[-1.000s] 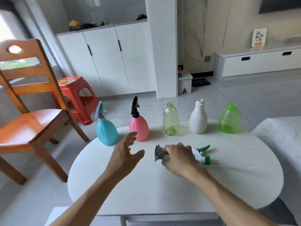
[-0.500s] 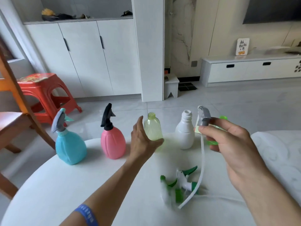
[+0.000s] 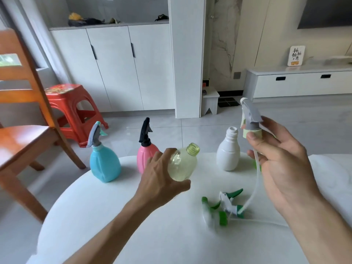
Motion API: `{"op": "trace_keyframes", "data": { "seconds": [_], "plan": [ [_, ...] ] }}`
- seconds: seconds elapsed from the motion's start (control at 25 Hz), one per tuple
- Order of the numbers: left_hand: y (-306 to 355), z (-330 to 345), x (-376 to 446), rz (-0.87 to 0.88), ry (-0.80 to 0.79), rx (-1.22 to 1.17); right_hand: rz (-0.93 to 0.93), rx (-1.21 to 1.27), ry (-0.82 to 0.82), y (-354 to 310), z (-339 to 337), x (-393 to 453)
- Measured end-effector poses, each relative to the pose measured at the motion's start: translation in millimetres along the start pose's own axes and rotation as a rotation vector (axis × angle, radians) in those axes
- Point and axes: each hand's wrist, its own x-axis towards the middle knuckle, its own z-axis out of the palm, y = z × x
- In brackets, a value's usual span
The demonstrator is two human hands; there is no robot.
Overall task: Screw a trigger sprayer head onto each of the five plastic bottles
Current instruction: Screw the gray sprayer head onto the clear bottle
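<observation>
The left hand point(image 3: 162, 178) grips the yellow bottle point(image 3: 182, 164) near the table's point(image 3: 114, 216) far edge, tilting its open neck toward the sprayer point(image 3: 250, 119), which the right hand point(image 3: 282, 164) pinches so its tube hangs free.

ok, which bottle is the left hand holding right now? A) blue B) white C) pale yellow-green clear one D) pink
C: the left hand is wrapped around the clear bottle, tilted with its neck open, while the white bottle stands untouched on the table.
</observation>
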Motion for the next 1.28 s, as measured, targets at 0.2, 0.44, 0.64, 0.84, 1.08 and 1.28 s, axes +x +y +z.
{"op": "trace_keyframes", "data": {
  "seconds": [0.2, 0.44, 0.64, 0.84, 1.08, 1.28],
  "plan": [
    [-21, -46, -50, 0.005, 0.076, 0.333, 0.068, 0.279, -0.091, 9, 14, -18],
    [-48, -55, -58, -0.061, 0.062, 0.551, 0.077, 0.465, -0.158, 9, 24, -23],
    [-53, -53, -55, -0.101, 0.075, 0.623, 0.099, 0.434, -0.215, 12, 34, -24],
    [-52, -49, -53, -0.116, 0.057, 0.668, 0.101, 0.4, -0.193, 12, 32, -18],
    [-39, -49, -50, -0.071, 0.117, 0.637, 0.138, 0.383, -0.182, 18, 35, -20],
    [-28, -47, -53, -0.02, 0.114, 0.606, 0.173, 0.441, -0.185, 19, 31, -18]
  ]
}}
